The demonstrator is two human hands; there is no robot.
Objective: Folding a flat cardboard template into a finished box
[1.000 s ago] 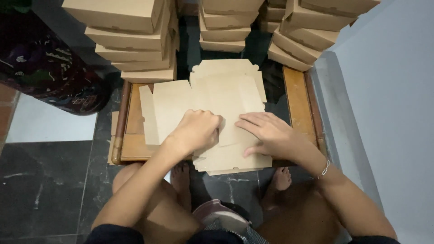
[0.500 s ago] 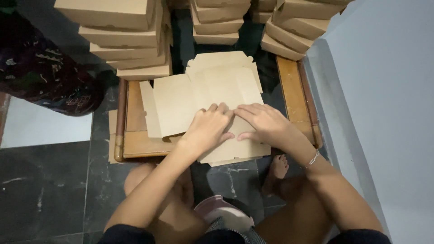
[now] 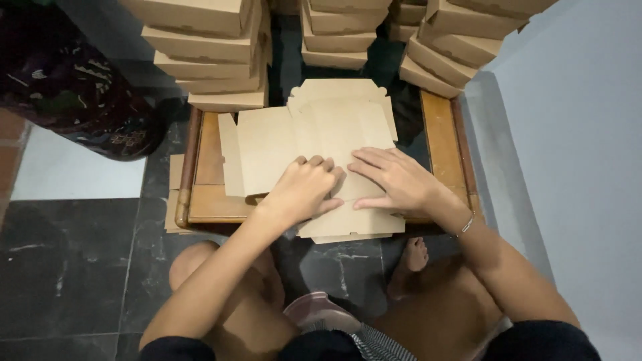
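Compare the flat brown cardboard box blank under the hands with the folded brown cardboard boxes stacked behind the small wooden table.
The flat brown cardboard box blank lies unfolded, flaps spread, on the small wooden table; the folded brown cardboard boxes are closed and stacked in piles. Left hand and right hand press the blank; nobody touches the stacks. Both are plain brown card.

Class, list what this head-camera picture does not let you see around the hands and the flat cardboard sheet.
- Sheet: its near middle is covered by the left hand and right hand.
- Left fingers: curled, so the tips are hidden.
- Box stacks: tops cut off by the upper edge.
- Wooden table: its legs are hidden beneath its top.
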